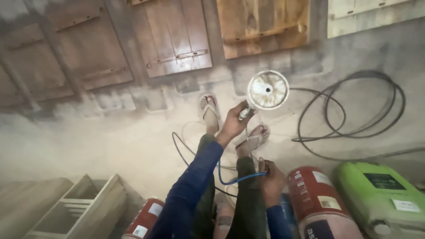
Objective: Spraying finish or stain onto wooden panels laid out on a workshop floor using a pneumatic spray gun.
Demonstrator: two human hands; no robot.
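My left hand (233,122) is stretched out over my sandalled feet (209,107) and grips the metal body of a spray gun (245,113). Its round, paint-stained white cup (267,90) shows its top face toward me. My right hand (271,178) is close to my knee and pinches a thin blue hose (239,180). The hose loops down across my dark trousers and round to the left over the dusty floor. Both arms are in blue sleeves.
Several brown wooden shutter panels (177,35) lie on the floor ahead, with a paler one (263,26) beside them. A coiled black cable (354,110) lies at the right. Red cylinders (315,201), a green canister (380,194) and a wooden frame (84,206) surround my seat.
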